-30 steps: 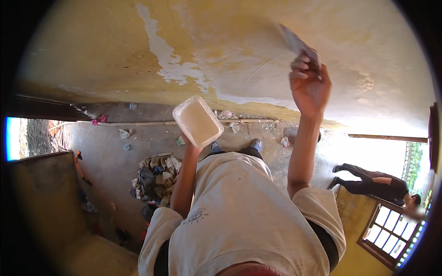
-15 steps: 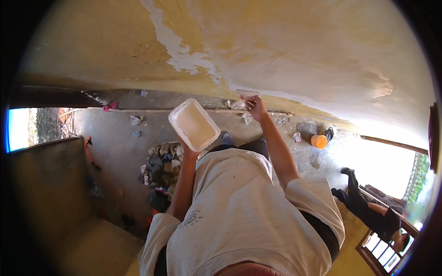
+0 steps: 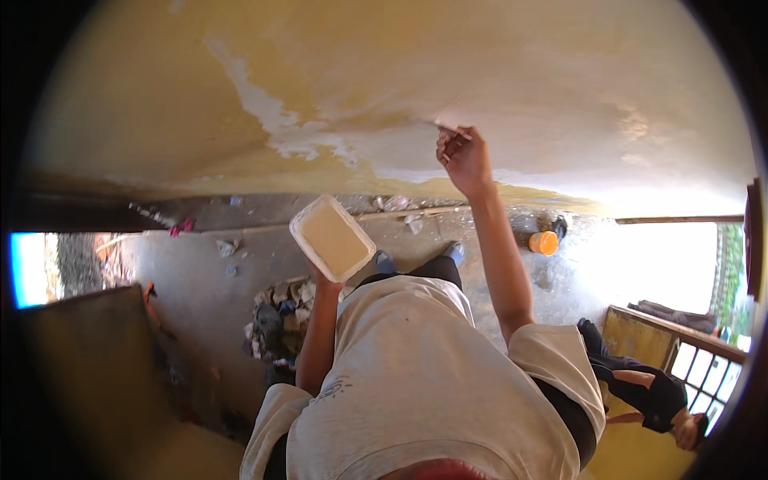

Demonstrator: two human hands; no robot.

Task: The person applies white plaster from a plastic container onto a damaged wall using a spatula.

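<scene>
My left hand point(image 3: 326, 277) grips a white rectangular plastic tub point(image 3: 304, 242) from below, its fingers mostly hidden under it. Inside the tub lies a smooth cream-coloured mass point(image 3: 334, 238). Farther up and to the right, my right hand point(image 3: 466, 158) is closed around a thin flat spreader point(image 3: 448, 126), seen nearly edge-on at the wall surface. Its blade is blurred. The wall point(image 3: 384, 64) is yellowish, with pale smeared patches and a whitish streak point(image 3: 268, 112) left of my right hand.
A heap of rubble and rags point(image 3: 280, 320) lies on the floor at left. An orange bucket point(image 3: 544, 243) stands near the wall's foot at right. Scraps of plastic point(image 3: 226, 248) litter the floor. Another person point(image 3: 652, 392) in dark clothes is at far right, by a window frame.
My right hand has risen from the wall's lower edge and shifted slightly right, carrying the spreader up the wall. The view has tilted up; the tub stays in my left hand.
</scene>
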